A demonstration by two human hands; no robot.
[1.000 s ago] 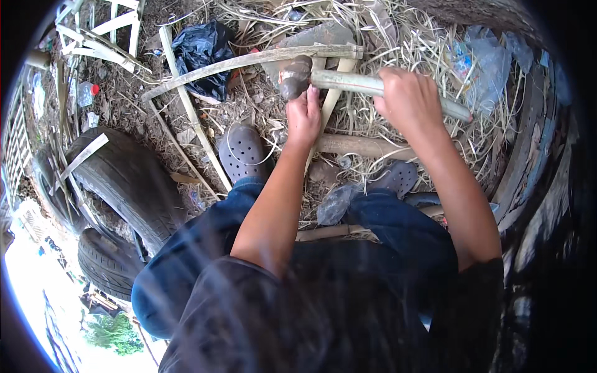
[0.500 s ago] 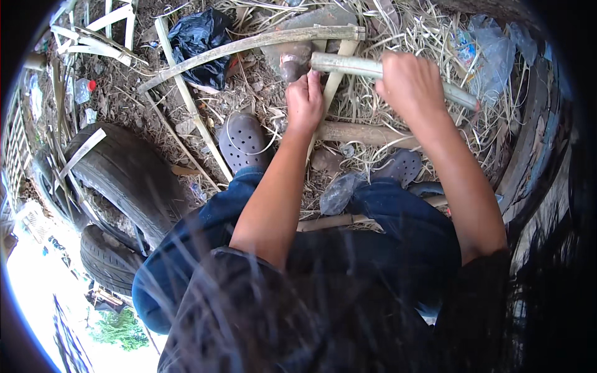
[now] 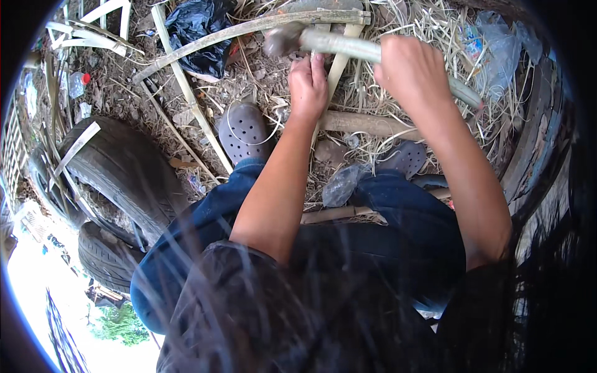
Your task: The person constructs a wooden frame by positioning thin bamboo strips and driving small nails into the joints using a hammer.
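Observation:
My right hand (image 3: 415,68) is wrapped round the pale handle of a hammer (image 3: 339,45). The hammer's dark, rounded head lies to the left, over a curved bamboo strip (image 3: 233,32). Just below that head, my left hand (image 3: 309,87) is closed in a pinch. What its fingertips hold is too small and partly hidden to make out. Beside those fingertips a straight bamboo strip (image 3: 339,68) passes under the curved one near its right end. A flat stone (image 3: 342,5) shows behind the crossing, largely covered.
Thin bamboo shavings (image 3: 429,31) litter the ground. A black plastic bag (image 3: 199,37) lies at the far left and clear plastic (image 3: 497,53) at the far right. Old tyres (image 3: 121,168) are at my left. A round wooden pole (image 3: 367,123) lies between my clog-covered feet and the strips.
The hammer head has risen away from my left fingertips, up and slightly left, as my right hand tilts the handle. My left hand keeps its pinch in nearly the same place.

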